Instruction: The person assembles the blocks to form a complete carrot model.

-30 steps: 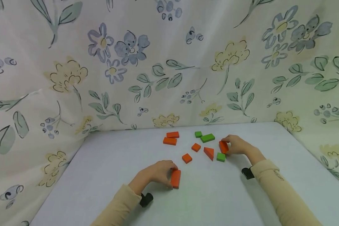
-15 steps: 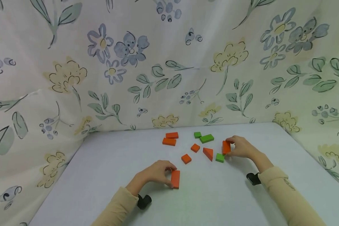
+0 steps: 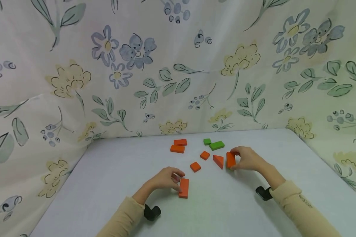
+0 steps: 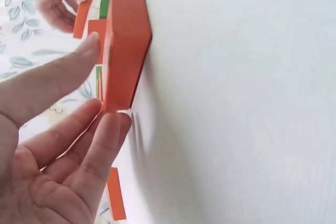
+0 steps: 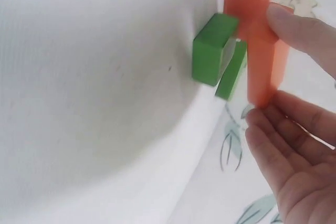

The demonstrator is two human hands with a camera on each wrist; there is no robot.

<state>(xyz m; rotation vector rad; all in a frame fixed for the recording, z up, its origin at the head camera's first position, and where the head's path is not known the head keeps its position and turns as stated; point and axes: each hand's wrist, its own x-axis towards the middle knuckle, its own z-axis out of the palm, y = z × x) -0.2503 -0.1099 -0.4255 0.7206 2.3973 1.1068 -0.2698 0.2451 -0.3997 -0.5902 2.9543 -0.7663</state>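
In the head view, an orange-red rectangular block (image 3: pixel 184 188) lies flat on the table, also large in the left wrist view (image 4: pixel 126 51). My left hand (image 3: pixel 166 179) is beside its left edge, thumb against or very near it, fingers loosely bent and spread (image 4: pixel 58 150). My right hand (image 3: pixel 249 159) pinches another orange block (image 3: pixel 230 160) between thumb and fingers. The right wrist view shows that block (image 5: pixel 260 72) raised off the table, with the thumb and fingertips of the hand (image 5: pixel 299 129) at opposite ends. A green cube (image 5: pixel 210 51), largely hidden in the head view, stands close by.
An orange triangle (image 3: pixel 218 161) is left of the held block. Two small orange blocks (image 3: pixel 205 155) (image 3: pixel 195 167) lie mid-table. Farther back are two orange bars (image 3: pixel 180 142) (image 3: pixel 177 149), a green bar (image 3: pixel 217 145) and a small green block (image 3: pixel 207 141), before a floral cloth (image 3: pixel 154 108).
My right hand has moved its block left and toward me, over the green cube. My left fingers have lifted off the far end of their block, which has stayed in place.
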